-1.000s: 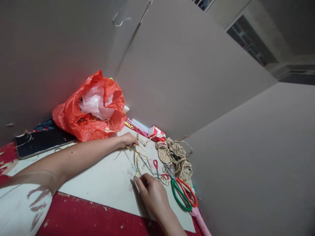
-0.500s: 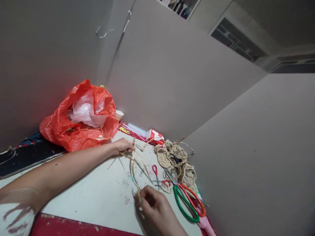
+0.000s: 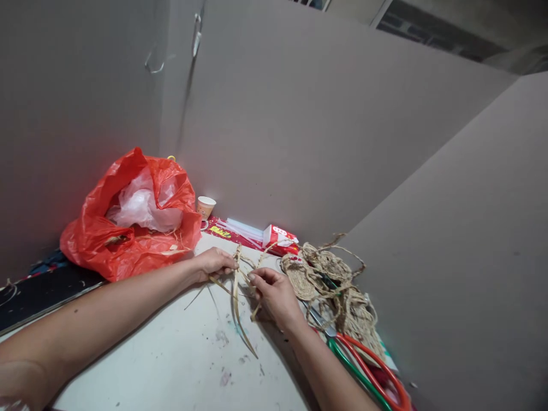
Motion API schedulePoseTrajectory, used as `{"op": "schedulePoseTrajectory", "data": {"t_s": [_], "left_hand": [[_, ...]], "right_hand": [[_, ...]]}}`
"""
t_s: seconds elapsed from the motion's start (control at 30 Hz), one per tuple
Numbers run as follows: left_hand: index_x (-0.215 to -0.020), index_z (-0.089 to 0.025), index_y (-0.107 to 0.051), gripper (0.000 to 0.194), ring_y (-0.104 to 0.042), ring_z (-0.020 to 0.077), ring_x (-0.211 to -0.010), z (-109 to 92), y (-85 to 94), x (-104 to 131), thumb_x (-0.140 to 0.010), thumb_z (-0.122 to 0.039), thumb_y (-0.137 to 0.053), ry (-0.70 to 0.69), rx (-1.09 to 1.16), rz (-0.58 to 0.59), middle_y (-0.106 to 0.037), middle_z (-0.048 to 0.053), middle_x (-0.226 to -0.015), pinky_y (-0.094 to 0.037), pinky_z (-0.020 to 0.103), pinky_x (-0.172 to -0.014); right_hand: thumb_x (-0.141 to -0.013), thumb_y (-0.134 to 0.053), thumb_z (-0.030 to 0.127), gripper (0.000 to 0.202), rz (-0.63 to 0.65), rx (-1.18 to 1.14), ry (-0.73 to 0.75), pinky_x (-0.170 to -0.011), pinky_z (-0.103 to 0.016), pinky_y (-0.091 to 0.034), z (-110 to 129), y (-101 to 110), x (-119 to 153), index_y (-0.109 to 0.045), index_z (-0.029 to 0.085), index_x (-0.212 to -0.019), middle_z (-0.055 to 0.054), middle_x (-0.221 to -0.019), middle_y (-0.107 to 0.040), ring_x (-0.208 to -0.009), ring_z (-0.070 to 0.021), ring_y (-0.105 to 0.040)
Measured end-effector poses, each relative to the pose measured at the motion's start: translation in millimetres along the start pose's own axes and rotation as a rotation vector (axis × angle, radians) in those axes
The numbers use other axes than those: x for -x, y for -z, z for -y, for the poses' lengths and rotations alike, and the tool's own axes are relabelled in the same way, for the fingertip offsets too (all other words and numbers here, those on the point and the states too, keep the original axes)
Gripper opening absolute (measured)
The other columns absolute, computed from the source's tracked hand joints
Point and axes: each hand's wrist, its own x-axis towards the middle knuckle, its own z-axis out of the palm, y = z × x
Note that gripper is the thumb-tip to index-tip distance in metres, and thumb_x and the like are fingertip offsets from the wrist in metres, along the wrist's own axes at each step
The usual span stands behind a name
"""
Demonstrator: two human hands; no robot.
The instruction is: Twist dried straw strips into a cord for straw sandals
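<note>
My left hand (image 3: 217, 264) is closed, pinching the end of a thin straw braid above the white board. Loose flat straw strips (image 3: 236, 311) fan out from its fingertips, one long strip curving down toward me. My right hand (image 3: 274, 292) is close beside it on the right, thumb and fingers pinched on one of the strips. A short strip end shows below that hand. The finished part of the braid (image 3: 259, 257) trails away behind both hands toward the coils of braided straw cord (image 3: 327, 268).
Large scissors with red and green handles (image 3: 362, 371) lie by my right forearm, against the cord. At the back stand a paper cup (image 3: 206, 206), pale sticks (image 3: 245, 229) and a red-and-white packet (image 3: 280, 237). A red plastic bag (image 3: 96, 228) sits left. Grey walls close in behind.
My right hand has moved up and away from me to my left hand, letting the long strip hang free. The small red scissors are now hidden. The view has shifted somewhat.
</note>
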Motion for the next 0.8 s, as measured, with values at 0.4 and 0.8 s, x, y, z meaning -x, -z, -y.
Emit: {"op": "schedulePoseTrajectory", "data": {"t_s": [0.4, 0.8], "left_hand": [[-0.063, -0.014, -0.056, 0.022, -0.019, 0.0014, -0.032, -4.8, -3.6, 0.1, -0.063, -0.032, -0.068, 0.014, -0.033, 0.009, -0.047, -0.006, -0.045, -0.006, 0.022, -0.035], [-0.062, -0.014, -0.056, 0.024, -0.022, 0.0019, -0.032, -4.7, -6.0, 0.0, -0.065, -0.034, -0.068, -0.006, -0.093, 0.012, -0.048, -0.006, -0.045, -0.008, 0.021, -0.035]], "right_hand": [[-0.07, -0.06, 0.025, 0.01, -0.022, 0.079, 0.126, -0.053, -0.025, -0.036, -9.0, -5.4, -2.9, -0.061, 0.016, -0.064, 0.0, -0.059, -0.056, -0.056, -0.0131, -0.045], [-0.072, -0.059, 0.03, 0.017, -0.074, 0.18, 0.16, -0.051, -0.025, -0.033, -11.2, -8.7, -7.0, -0.054, 0.018, -0.061, 0.003, -0.053, -0.047, -0.051, -0.0126, -0.041]]}}
